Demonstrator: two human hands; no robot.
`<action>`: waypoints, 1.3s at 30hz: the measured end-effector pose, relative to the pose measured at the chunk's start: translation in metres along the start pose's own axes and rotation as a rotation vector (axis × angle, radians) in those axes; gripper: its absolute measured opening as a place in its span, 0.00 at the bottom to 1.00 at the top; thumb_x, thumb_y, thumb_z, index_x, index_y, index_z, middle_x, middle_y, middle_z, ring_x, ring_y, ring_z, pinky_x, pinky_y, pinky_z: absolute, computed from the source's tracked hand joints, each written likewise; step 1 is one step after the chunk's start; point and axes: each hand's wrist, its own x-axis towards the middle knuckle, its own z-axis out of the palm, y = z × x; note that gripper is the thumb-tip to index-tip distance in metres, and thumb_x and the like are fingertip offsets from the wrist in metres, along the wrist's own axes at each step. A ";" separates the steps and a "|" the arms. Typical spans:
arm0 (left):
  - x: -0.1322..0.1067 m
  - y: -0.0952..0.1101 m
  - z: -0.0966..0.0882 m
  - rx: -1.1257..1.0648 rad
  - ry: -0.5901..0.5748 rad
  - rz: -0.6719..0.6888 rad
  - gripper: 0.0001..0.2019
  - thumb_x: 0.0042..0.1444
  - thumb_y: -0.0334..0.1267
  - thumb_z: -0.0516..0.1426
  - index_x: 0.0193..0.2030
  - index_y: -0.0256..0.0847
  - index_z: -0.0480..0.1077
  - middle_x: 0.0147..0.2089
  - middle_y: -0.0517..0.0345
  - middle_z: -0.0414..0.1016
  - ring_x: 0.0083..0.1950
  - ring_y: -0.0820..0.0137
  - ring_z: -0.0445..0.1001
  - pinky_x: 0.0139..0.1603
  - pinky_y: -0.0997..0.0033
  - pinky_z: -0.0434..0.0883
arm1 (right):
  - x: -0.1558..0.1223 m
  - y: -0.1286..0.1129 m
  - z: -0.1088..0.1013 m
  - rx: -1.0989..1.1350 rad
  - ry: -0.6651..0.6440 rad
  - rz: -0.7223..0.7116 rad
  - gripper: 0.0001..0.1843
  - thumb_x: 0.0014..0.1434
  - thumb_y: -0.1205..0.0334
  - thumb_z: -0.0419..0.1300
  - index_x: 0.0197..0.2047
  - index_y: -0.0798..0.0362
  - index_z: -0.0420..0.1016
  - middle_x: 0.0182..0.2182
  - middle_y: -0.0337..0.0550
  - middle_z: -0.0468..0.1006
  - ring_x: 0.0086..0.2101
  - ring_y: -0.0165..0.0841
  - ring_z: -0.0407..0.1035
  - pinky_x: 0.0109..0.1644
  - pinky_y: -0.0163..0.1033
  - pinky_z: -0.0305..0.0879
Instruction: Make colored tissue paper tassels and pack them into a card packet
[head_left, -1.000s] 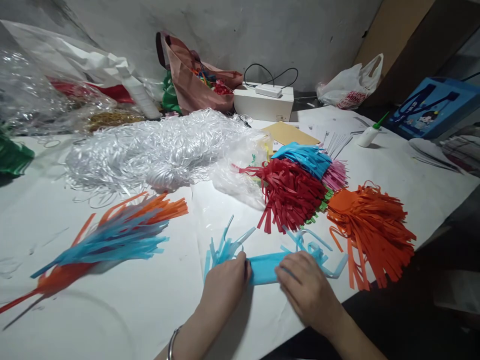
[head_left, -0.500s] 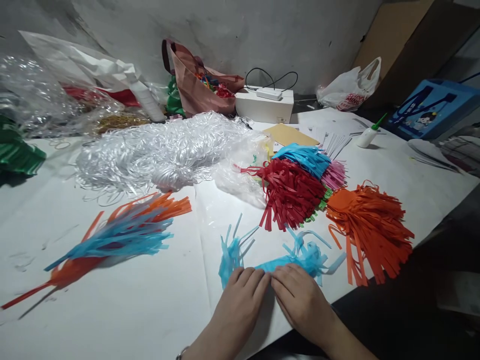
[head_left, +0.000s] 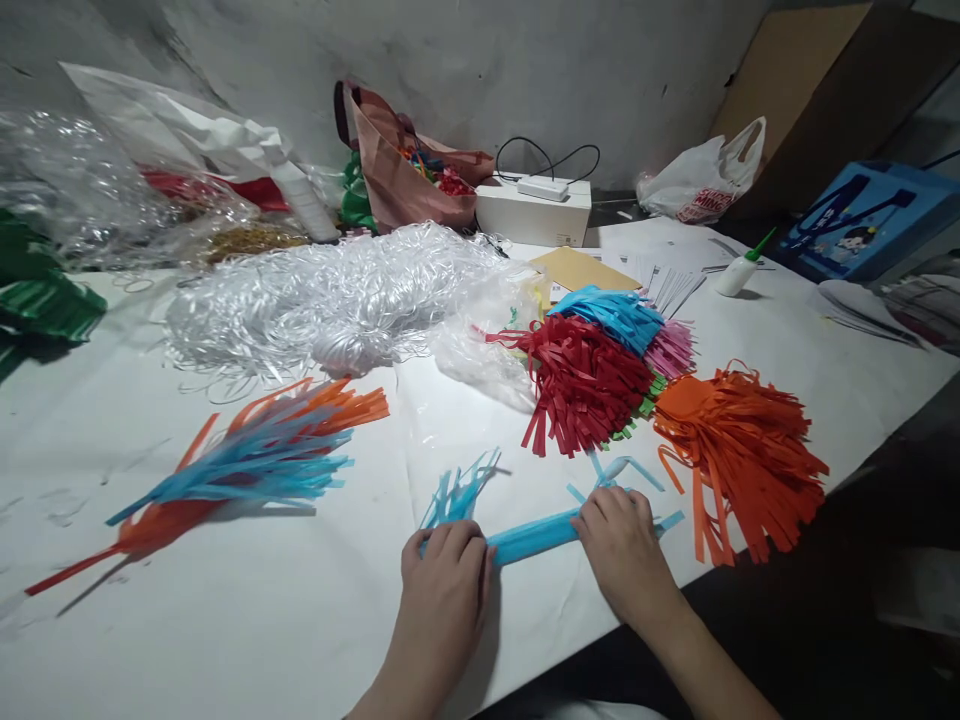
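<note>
A light blue fringed paper strip [head_left: 529, 537], rolled into a thin tube, lies near the front edge of the white table [head_left: 300, 600]. My left hand [head_left: 444, 585] presses on its left end, fingers curled over the roll, with the blue fringe fanning out just beyond the fingertips. My right hand [head_left: 624, 545] rests on its right end, fingers bent down on the paper, more fringe sticking out past it. Both hands hold the roll against the table.
Finished orange and blue tassels [head_left: 247, 465] lie at the left. Fringed paper piles sit right: red [head_left: 581, 385], blue [head_left: 611, 312], orange [head_left: 739, 450]. A heap of clear white strands [head_left: 330, 300], a brown bag [head_left: 405, 180], a white box [head_left: 532, 210] and a glue bottle [head_left: 739, 270] stand behind.
The blue paper has been rolled tighter into a thin tube. My hands, close together half a second ago, have slid apart to its two ends.
</note>
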 end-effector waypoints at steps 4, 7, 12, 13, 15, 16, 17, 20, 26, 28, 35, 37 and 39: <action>0.011 0.005 0.002 0.129 -0.084 -0.081 0.15 0.66 0.30 0.50 0.30 0.40 0.73 0.36 0.52 0.77 0.39 0.56 0.74 0.47 0.50 0.60 | 0.007 -0.002 0.000 -0.058 -0.017 0.070 0.11 0.68 0.66 0.55 0.32 0.52 0.69 0.30 0.44 0.72 0.35 0.43 0.65 0.45 0.51 0.58; 0.014 0.006 0.003 0.145 -0.089 -0.094 0.13 0.64 0.31 0.52 0.29 0.40 0.74 0.36 0.52 0.77 0.39 0.55 0.74 0.44 0.51 0.61 | 0.008 -0.003 -0.003 -0.067 0.021 0.113 0.09 0.68 0.66 0.55 0.34 0.53 0.70 0.32 0.46 0.73 0.36 0.43 0.66 0.47 0.53 0.58; 0.016 0.005 0.005 0.149 -0.087 -0.091 0.12 0.63 0.31 0.54 0.28 0.40 0.73 0.35 0.53 0.77 0.39 0.56 0.74 0.44 0.52 0.62 | 0.005 -0.013 -0.008 0.049 0.134 -0.040 0.10 0.69 0.71 0.51 0.44 0.54 0.74 0.43 0.48 0.76 0.48 0.42 0.68 0.63 0.58 0.50; 0.016 0.005 0.005 0.147 -0.084 -0.088 0.12 0.63 0.31 0.54 0.28 0.41 0.73 0.35 0.53 0.77 0.39 0.56 0.74 0.44 0.52 0.62 | 0.005 -0.017 -0.007 0.105 0.125 -0.143 0.11 0.70 0.71 0.51 0.45 0.54 0.74 0.43 0.47 0.77 0.48 0.41 0.68 0.64 0.56 0.50; 0.016 0.004 0.004 0.141 -0.075 -0.079 0.12 0.63 0.31 0.54 0.28 0.41 0.72 0.34 0.53 0.77 0.39 0.56 0.73 0.45 0.51 0.62 | 0.005 -0.024 -0.002 0.177 0.085 -0.308 0.13 0.70 0.73 0.49 0.46 0.55 0.74 0.39 0.46 0.77 0.45 0.39 0.68 0.63 0.52 0.53; 0.015 0.003 0.002 0.140 -0.069 -0.076 0.11 0.63 0.30 0.54 0.29 0.41 0.72 0.35 0.53 0.77 0.39 0.57 0.73 0.46 0.51 0.62 | 0.005 -0.026 0.001 0.183 0.064 -0.343 0.14 0.69 0.74 0.48 0.45 0.56 0.75 0.37 0.46 0.77 0.43 0.38 0.68 0.62 0.51 0.54; 0.014 0.003 0.001 0.135 -0.056 -0.066 0.10 0.63 0.29 0.53 0.31 0.41 0.72 0.37 0.52 0.78 0.41 0.56 0.73 0.47 0.51 0.61 | 0.006 -0.028 0.004 0.180 0.053 -0.352 0.14 0.69 0.74 0.48 0.43 0.56 0.75 0.35 0.45 0.77 0.40 0.38 0.67 0.60 0.50 0.56; 0.009 0.004 -0.001 0.061 0.026 0.057 0.09 0.62 0.27 0.53 0.42 0.42 0.73 0.50 0.49 0.79 0.51 0.53 0.72 0.53 0.48 0.59 | 0.008 -0.031 0.008 0.183 0.040 -0.326 0.14 0.68 0.75 0.49 0.38 0.55 0.74 0.31 0.43 0.74 0.36 0.36 0.66 0.55 0.47 0.59; 0.004 0.008 0.007 -0.089 -0.002 0.299 0.09 0.64 0.25 0.53 0.40 0.42 0.71 0.38 0.57 0.78 0.42 0.61 0.71 0.54 0.53 0.58 | 0.004 -0.036 0.003 0.182 -0.024 -0.319 0.08 0.67 0.69 0.53 0.38 0.53 0.72 0.34 0.43 0.73 0.37 0.37 0.65 0.52 0.47 0.59; 0.004 0.005 0.009 -0.101 -0.035 0.291 0.12 0.64 0.23 0.50 0.38 0.42 0.71 0.35 0.58 0.76 0.40 0.62 0.71 0.52 0.54 0.58 | 0.001 -0.035 0.004 0.160 -0.030 -0.308 0.10 0.66 0.72 0.52 0.36 0.53 0.72 0.32 0.43 0.72 0.35 0.37 0.64 0.48 0.45 0.59; -0.003 -0.006 0.006 -0.135 -0.043 0.227 0.09 0.66 0.28 0.51 0.43 0.43 0.71 0.42 0.55 0.78 0.45 0.59 0.71 0.53 0.54 0.57 | -0.007 -0.021 0.002 0.137 -0.002 -0.236 0.07 0.67 0.70 0.53 0.39 0.54 0.71 0.34 0.44 0.73 0.37 0.39 0.64 0.54 0.50 0.54; -0.003 -0.007 0.007 -0.138 -0.042 0.230 0.11 0.65 0.26 0.50 0.43 0.43 0.71 0.41 0.55 0.78 0.44 0.60 0.71 0.53 0.54 0.58 | -0.006 -0.022 0.001 0.141 -0.007 -0.234 0.04 0.67 0.65 0.56 0.41 0.53 0.71 0.36 0.43 0.73 0.39 0.39 0.65 0.55 0.50 0.53; -0.001 -0.007 0.007 -0.142 -0.043 0.228 0.12 0.64 0.24 0.49 0.41 0.43 0.71 0.39 0.56 0.77 0.42 0.62 0.71 0.51 0.56 0.59 | -0.003 -0.025 0.002 0.141 -0.010 -0.246 0.03 0.67 0.64 0.57 0.40 0.52 0.71 0.35 0.42 0.73 0.38 0.38 0.65 0.55 0.49 0.53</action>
